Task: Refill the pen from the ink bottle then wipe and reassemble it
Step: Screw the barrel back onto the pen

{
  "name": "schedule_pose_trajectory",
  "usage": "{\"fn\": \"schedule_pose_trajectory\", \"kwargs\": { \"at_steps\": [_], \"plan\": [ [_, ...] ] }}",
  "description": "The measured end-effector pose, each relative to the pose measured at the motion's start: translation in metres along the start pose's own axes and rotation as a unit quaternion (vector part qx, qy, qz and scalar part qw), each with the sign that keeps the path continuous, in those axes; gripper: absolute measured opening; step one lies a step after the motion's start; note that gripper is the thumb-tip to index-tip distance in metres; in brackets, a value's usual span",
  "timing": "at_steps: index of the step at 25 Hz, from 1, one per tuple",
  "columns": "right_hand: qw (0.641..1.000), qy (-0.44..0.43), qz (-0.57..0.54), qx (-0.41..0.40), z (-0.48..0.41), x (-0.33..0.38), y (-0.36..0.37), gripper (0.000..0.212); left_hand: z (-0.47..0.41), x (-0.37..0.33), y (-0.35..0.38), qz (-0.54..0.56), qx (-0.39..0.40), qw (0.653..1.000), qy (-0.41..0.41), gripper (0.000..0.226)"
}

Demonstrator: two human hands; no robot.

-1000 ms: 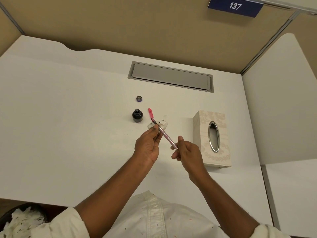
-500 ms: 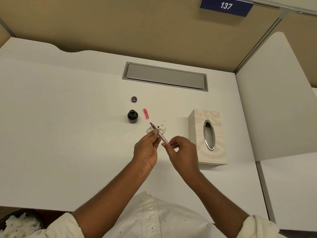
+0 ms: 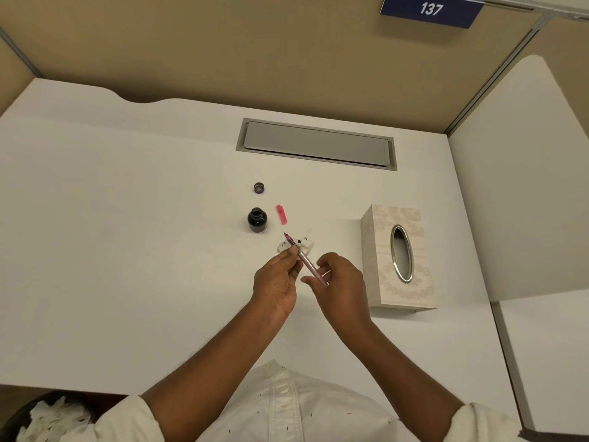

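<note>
A slim pink pen [image 3: 305, 262] points its bare nib up and left, toward the open ink bottle [image 3: 257, 220]. My left hand [image 3: 276, 283] pinches the pen just behind the nib section. The fingers of my right hand [image 3: 338, 282] curl loosely around the rear of the barrel, thumb slightly raised. Under the nib, an ink-spotted crumpled tissue [image 3: 306, 243] lies on the white desk [image 3: 127, 250]. The pink pen cap [image 3: 281, 214] lies right of the bottle, and the bottle's lid [image 3: 259, 187] sits behind it.
A pale patterned tissue box [image 3: 398, 260] with an oval opening stands right of my hands. A grey cable hatch [image 3: 317, 144] is set into the desk's back. A white partition [image 3: 522, 186] rises on the right. A bin of used tissues [image 3: 47, 416] is at bottom left.
My right hand slid from the pen's rear tip up along the barrel, closer to my left hand, and its grip has loosened. The pen keeps pointing toward the bottle.
</note>
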State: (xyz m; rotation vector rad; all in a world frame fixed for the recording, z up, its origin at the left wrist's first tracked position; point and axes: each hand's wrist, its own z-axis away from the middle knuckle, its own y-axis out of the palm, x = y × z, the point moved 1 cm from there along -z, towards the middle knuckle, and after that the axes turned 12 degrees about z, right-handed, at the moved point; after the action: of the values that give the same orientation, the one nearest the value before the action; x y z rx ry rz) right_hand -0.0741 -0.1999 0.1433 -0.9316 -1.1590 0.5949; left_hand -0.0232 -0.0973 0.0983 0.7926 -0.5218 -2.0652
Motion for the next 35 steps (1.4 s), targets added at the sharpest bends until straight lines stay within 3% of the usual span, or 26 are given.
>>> {"fn": "schedule_pose_trajectory", "kwargs": {
  "at_steps": [4, 12, 19, 28, 31, 35],
  "plan": [
    [1.0, 0.0, 0.02, -0.015, -0.001, 0.005, 0.005, 0.016, 0.0, -0.006, 0.002, -0.01, 0.018, 1.0, -0.007, 0.029],
    [0.999, 0.002, 0.038, 0.006, -0.005, 0.013, 0.016, 0.021, -0.007, -0.014, -0.002, -0.029, 0.002, 1.0, -0.005, 0.028],
    [0.999, 0.029, -0.043, 0.011, -0.007, 0.017, 0.02, 0.022, 0.001, -0.022, 0.007, -0.069, -0.007, 0.997, 0.029, 0.011],
    [0.987, 0.08, -0.128, -0.045, -0.02, 0.019, 0.021, 0.007, 0.0, -0.032, 0.002, -0.067, -0.023, 0.995, 0.068, 0.017],
    [0.982, 0.094, -0.144, -0.082, -0.03, 0.015, 0.023, 0.006, -0.005, -0.043, -0.003, -0.05, -0.059, 0.993, 0.09, 0.025],
    [0.983, 0.127, -0.103, -0.077, -0.057, -0.006, 0.053, 0.01, -0.005, -0.054, -0.01, -0.049, -0.084, 0.989, 0.115, 0.011]
  ]
}}
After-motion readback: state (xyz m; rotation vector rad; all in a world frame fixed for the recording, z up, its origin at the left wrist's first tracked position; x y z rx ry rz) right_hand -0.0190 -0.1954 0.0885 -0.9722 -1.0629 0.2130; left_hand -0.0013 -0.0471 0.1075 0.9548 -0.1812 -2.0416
